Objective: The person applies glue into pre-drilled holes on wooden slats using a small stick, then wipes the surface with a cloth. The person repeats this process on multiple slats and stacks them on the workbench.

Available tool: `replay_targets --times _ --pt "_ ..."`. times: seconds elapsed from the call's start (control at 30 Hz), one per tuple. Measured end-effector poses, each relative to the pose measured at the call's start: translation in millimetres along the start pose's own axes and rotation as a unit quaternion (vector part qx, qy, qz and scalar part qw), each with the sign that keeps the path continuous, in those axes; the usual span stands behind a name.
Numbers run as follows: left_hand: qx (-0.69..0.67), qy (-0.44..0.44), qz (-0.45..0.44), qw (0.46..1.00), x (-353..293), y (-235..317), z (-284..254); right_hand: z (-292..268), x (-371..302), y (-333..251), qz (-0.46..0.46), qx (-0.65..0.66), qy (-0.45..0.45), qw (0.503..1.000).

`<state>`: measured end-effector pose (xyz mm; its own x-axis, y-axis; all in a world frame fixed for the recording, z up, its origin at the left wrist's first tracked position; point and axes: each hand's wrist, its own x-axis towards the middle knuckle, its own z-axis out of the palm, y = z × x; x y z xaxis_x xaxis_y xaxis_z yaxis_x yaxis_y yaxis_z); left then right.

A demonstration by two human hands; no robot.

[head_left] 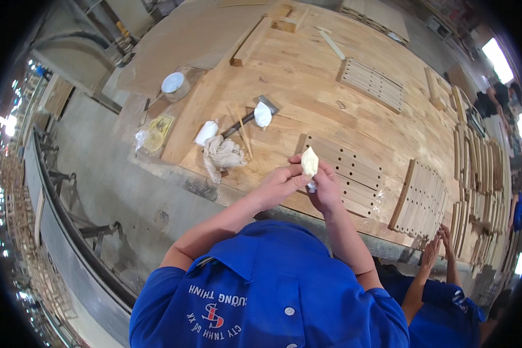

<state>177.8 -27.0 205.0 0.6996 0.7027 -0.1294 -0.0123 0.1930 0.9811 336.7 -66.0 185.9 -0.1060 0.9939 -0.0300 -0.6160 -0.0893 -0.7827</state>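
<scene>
Both hands meet above the table's near edge at a small plastic bag [310, 162] with cream-coloured filling, its twisted clear end pointing toward me. My left hand [285, 181] pinches the bag from the left side. On the right, my right hand [327, 187] has its fingers wrapped round the lower part of the same bag. Just beyond and to the right of my hands lies a row of wooden strips [345, 168] with dark round holes, partly hidden by my right hand.
Left on the wooden table [296, 75] lie a hammer [240, 123], a white bag [263, 115], a white container [206, 133], thin sticks [243, 133] and a crumpled rag [223, 153]. A bucket [175, 86] stands farther left. More drilled strips [420, 200] lie right, near a co-worker's hands [437, 246].
</scene>
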Motion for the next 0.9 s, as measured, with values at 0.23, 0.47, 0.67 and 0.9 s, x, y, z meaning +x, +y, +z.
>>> replay_targets --times 0.23,0.47,0.67,0.9 --pt "0.072 0.111 0.083 0.988 11.5 -17.4 -0.1 21.4 -4.2 31.0 -0.104 -0.007 0.118 0.987" --pt "0.158 0.133 0.176 0.962 37.3 -34.5 -4.1 7.5 4.7 34.7 -0.115 -0.058 0.141 0.982" --pt "0.149 0.041 0.002 0.988 9.2 -69.4 -47.5 -61.0 27.5 16.8 -0.179 -0.13 0.234 0.947" --pt "0.45 0.068 0.113 0.883 -46.5 -132.1 -113.7 -119.7 34.4 17.3 -0.079 -0.006 0.33 0.941"
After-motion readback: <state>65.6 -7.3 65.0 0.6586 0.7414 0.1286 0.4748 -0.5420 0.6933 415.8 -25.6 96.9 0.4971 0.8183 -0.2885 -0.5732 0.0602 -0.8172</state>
